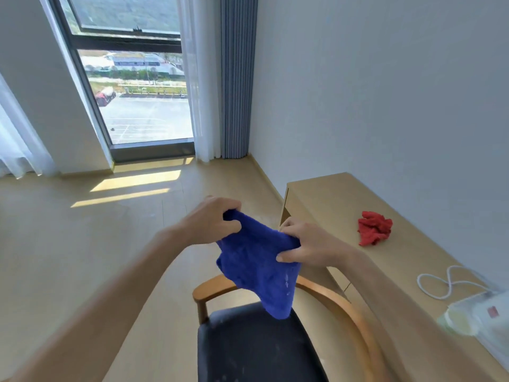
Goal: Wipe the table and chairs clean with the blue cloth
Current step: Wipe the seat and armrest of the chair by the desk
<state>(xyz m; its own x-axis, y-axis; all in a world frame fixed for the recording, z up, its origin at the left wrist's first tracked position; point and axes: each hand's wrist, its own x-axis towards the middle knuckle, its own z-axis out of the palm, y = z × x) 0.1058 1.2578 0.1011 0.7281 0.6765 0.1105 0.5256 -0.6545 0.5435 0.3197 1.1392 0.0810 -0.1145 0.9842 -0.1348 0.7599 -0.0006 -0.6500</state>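
Note:
The blue cloth (259,266) hangs in the air in front of me, held up by both hands. My left hand (212,221) grips its upper left corner, fingers curled round the fabric. My right hand (305,246) pinches its upper right edge. Below the cloth stands a chair (248,346) with a dark seat and a curved wooden back rail; the cloth's lowest tip hangs just over the seat's back edge. The light wooden table (330,199) runs along the wall on the right.
A crumpled red cloth (373,228) lies on the table. Nearer me on the table are a white cord (446,282) and a clear plastic packet (479,312). Open wood floor stretches to the left, toward a tall window and curtains.

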